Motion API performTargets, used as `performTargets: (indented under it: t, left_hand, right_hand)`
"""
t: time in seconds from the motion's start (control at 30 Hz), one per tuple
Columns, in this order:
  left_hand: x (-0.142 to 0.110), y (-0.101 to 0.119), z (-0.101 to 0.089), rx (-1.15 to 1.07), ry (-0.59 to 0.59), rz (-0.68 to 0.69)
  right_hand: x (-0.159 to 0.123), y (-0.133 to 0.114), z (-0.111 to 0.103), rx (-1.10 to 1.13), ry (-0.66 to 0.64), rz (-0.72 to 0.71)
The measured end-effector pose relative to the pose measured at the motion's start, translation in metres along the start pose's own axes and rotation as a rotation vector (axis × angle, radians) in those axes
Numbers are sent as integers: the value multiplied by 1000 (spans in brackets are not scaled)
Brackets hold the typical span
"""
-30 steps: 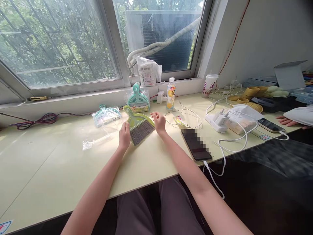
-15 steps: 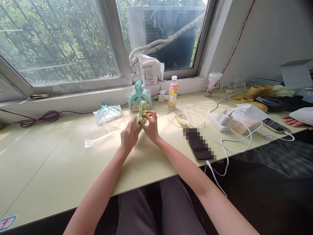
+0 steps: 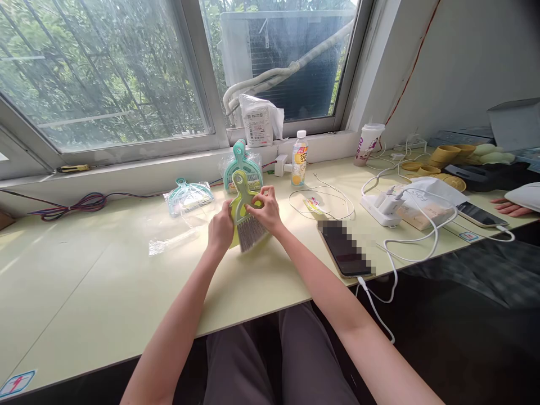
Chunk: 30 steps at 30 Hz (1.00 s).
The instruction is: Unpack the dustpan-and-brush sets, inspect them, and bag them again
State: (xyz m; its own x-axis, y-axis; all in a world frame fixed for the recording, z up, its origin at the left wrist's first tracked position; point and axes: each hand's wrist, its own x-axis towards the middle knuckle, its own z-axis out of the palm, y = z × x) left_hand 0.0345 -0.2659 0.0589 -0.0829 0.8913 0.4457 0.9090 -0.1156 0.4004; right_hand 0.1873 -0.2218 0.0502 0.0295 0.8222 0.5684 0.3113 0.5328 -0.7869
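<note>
A small green hand brush (image 3: 250,233) with grey bristles pointing down is held upright above the table, flat against a yellow-green dustpan (image 3: 234,241) mostly hidden behind it. My left hand (image 3: 221,229) is closed on the left edge of the dustpan. Thumb and index finger of my right hand (image 3: 267,211) are pinched at the brush's right side, where its head meets the handle. Just behind stands a teal dustpan and brush set (image 3: 239,160) in clear wrap. To the left lies another teal set (image 3: 189,194) in a plastic bag.
Clear plastic wrapping (image 3: 169,242) lies left of my hands. A drink bottle (image 3: 299,160), a coiled white cable (image 3: 337,194), a colourful label (image 3: 313,205) and a phone (image 3: 343,250) are to the right. Farther right are a power strip (image 3: 382,209) and another person's hand (image 3: 510,208).
The brush and dustpan have turned from edge-on to broadside, so the brush's face and bristles now show. My right hand has shifted slightly right and stays pinched on the brush.
</note>
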Motion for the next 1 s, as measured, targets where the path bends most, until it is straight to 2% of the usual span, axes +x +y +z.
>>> performTargets:
  t: [0.1, 0.17, 0.27, 0.33, 0.43, 0.53, 0.8, 1.0]
  left_hand:
    - [14, -30, -12, 70, 46, -170]
    - [24, -58, -22, 102, 120, -272]
    - [34, -92, -29, 45, 103, -281]
    - [35, -102, -26, 17, -22, -251]
    - [32, -105, -14, 87, -233, -246]
    - [27, -104, -6, 198, -299, -256]
    - [22, -102, -9, 272, -311, -263]
    - [21, -93, -13, 316, -183, -276]
  right_hand:
    - [7, -3, -11, 207, -49, 21]
    - [12, -3, -21, 230, -56, 27]
    - [17, 2, -33, -44, -63, 77]
    - [16, 9, -36, -342, -108, 136]
    - [9, 19, -33, -714, -212, 210]
    - [5, 30, -29, -881, -264, 268]
    - [6, 48, -30, -911, -265, 397]
    - [7, 47, -32, -883, -298, 417]
